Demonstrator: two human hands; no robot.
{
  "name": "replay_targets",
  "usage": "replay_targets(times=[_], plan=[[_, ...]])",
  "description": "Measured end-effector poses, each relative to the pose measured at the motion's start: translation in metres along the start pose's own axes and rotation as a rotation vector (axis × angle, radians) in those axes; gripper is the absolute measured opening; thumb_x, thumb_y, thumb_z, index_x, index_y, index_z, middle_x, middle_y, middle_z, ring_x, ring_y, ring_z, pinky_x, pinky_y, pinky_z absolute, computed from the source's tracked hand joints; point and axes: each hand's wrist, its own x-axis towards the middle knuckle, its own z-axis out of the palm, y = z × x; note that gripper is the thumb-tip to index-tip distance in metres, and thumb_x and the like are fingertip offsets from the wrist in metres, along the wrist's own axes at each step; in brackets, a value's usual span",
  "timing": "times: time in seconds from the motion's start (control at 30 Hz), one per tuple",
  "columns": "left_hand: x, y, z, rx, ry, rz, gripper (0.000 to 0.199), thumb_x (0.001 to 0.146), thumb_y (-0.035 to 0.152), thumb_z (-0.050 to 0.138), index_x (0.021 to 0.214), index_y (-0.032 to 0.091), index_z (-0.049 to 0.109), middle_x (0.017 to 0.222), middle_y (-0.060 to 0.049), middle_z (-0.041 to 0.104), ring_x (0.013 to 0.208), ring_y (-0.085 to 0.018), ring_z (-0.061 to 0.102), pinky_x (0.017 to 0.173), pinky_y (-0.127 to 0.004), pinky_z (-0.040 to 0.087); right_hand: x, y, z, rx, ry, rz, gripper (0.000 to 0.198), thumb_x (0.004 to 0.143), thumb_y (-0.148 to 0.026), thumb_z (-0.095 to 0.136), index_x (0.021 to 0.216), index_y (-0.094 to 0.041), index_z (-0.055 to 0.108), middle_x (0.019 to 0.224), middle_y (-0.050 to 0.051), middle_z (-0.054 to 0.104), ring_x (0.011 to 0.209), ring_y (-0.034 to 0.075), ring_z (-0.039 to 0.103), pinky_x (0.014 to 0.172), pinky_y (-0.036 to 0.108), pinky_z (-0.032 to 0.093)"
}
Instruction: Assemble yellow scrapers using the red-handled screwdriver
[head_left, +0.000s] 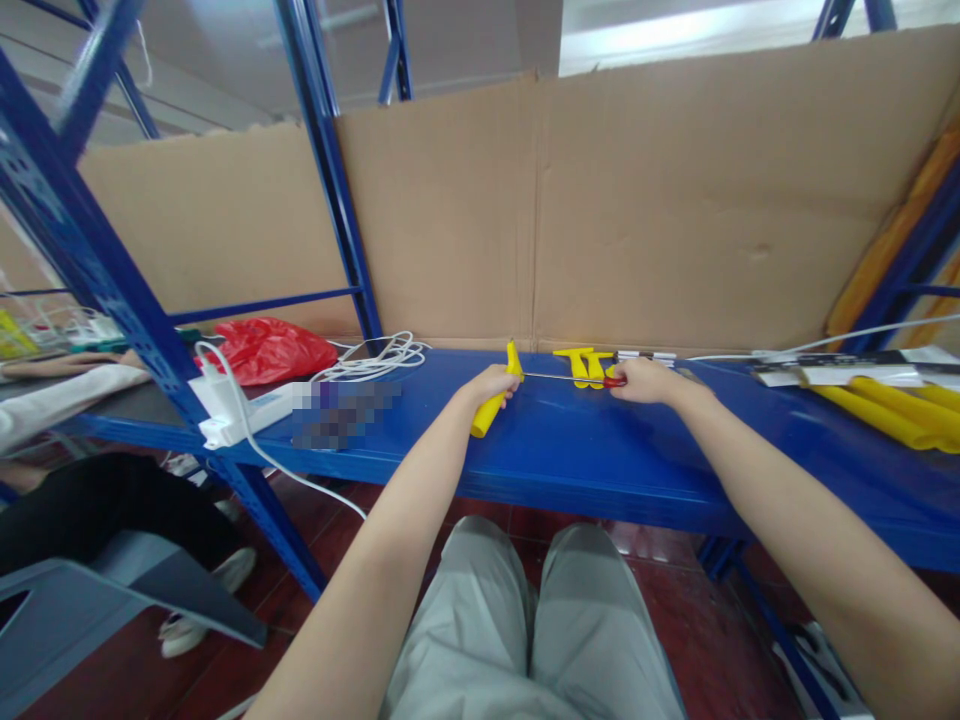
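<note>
My left hand (495, 384) is wrapped round a yellow tube-like piece (487, 416) with a narrower, angled yellow end on top, held tilted above the blue shelf (559, 445). My right hand (646, 381) is closed on the red handle of a screwdriver (561, 378). The long metal shaft points left, and its tip reaches the yellow piece beside my left fingers; whether it sits inside a hole there I cannot tell. Behind the shaft lie a few yellow T-shaped parts (580, 362), close to my right hand.
Left of my arms are a white power strip (255, 410), a coiled white cable (394, 352) and a red plastic bag (270, 350). Yellow tubes (874, 415) lie far right. Cardboard (637, 210) backs the shelf. Another person's sleeve (75, 400) shows at the left, beyond a blue post.
</note>
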Motion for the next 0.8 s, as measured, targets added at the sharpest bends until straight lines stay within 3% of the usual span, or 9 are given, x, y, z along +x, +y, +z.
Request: replay_targets(times=[0.27, 0.4, 0.6, 0.8], plan=[[0.001, -0.001, 0.0, 0.022, -0.001, -0.007, 0.019, 0.074, 0.001, 0.045, 0.067, 0.018, 0.043, 0.046, 0.007, 0.041, 0.036, -0.007, 0.038, 0.04, -0.02, 0.033, -0.001, 0.0, 0.001, 0.089, -0.021, -0.001, 0.016, 0.074, -0.028, 0.054, 0.073, -0.019, 0.067, 0.062, 0.004, 0.064, 0.058, 0.016, 0.058, 0.054, 0.025, 0.035], [0.002, -0.001, 0.0, 0.009, -0.002, -0.001, 0.018, 0.073, 0.001, 0.046, 0.068, 0.018, 0.044, 0.047, 0.006, 0.042, 0.037, -0.007, 0.038, 0.041, -0.02, 0.035, 0.003, 0.005, 0.004, 0.106, 0.057, -0.064, 0.016, 0.073, -0.03, 0.056, 0.074, -0.019, 0.068, 0.069, 0.005, 0.067, 0.062, 0.016, 0.058, 0.054, 0.025, 0.035], [0.005, -0.004, 0.0, 0.002, -0.001, -0.003, 0.016, 0.073, 0.002, 0.048, 0.07, 0.018, 0.046, 0.049, 0.006, 0.043, 0.037, -0.008, 0.039, 0.043, -0.021, 0.036, 0.003, 0.01, 0.003, 0.134, -0.011, -0.038, 0.02, 0.075, -0.028, 0.052, 0.075, -0.018, 0.069, 0.068, 0.005, 0.067, 0.062, 0.016, 0.058, 0.053, 0.025, 0.033], [0.01, -0.007, 0.0, 0.007, -0.003, 0.01, 0.015, 0.075, 0.003, 0.047, 0.071, 0.018, 0.046, 0.049, 0.006, 0.043, 0.037, -0.008, 0.039, 0.043, -0.021, 0.035, 0.001, 0.006, 0.001, 0.076, 0.01, -0.001, 0.016, 0.073, -0.027, 0.055, 0.074, -0.017, 0.068, 0.061, 0.004, 0.064, 0.058, 0.016, 0.057, 0.052, 0.026, 0.033]])
